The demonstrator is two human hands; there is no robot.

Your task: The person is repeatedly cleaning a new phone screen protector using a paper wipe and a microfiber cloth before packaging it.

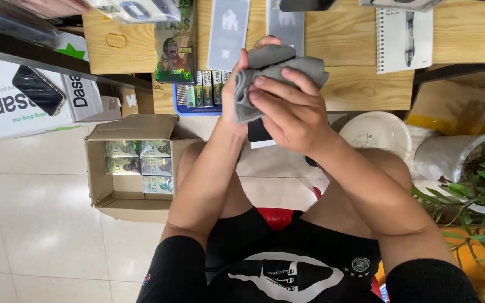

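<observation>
Now both hands meet on the crumpled grey cloth point(276, 76), above the lap.
Right hand point(290, 115) presses the cloth, fingers curled; left hand point(237, 92) grips it from behind, over a dark flat object point(258, 133).

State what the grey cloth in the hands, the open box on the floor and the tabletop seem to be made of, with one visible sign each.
Grey cloth: soft fabric, probably microfibre; folds limply. Open box: brown cardboard; matte, creased flaps. Tabletop: light wood, or a wood-look laminate; grain lines.
</observation>
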